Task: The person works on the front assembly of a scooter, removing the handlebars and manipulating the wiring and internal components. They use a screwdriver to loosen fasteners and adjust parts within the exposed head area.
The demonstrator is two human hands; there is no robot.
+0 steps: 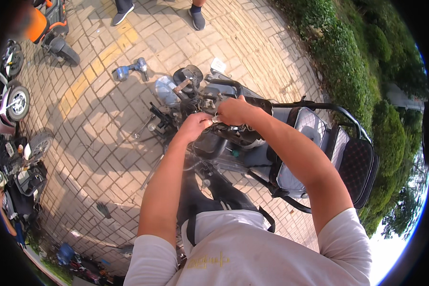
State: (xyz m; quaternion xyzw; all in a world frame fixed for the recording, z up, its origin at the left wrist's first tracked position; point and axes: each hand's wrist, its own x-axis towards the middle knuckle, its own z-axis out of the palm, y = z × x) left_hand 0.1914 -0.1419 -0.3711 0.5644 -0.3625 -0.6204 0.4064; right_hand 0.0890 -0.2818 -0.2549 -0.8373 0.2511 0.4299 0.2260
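Note:
An electric scooter (295, 119) stands in front of me, its front end opened up so that bare wires (207, 102) and inner parts show. Both my hands meet over this opening. Between their fingertips is a small pale piece that looks like a wire connector (215, 119). My left hand (194, 127) pinches it from the left, fingers pressed together. From the other side, my right hand (236, 110) has its fingers curled around it, and the back of the hand hides part of the grip. Dark cables run beneath both hands.
A blue cordless power tool (132, 70) lies on the paving beyond the scooter, near a clear plastic piece (166, 89). A dark glove (103, 209) is on the ground at left. Parked two-wheelers (19, 102) line the left, a hedge (333, 52) the right. A person's shoes (123, 15) show at the top.

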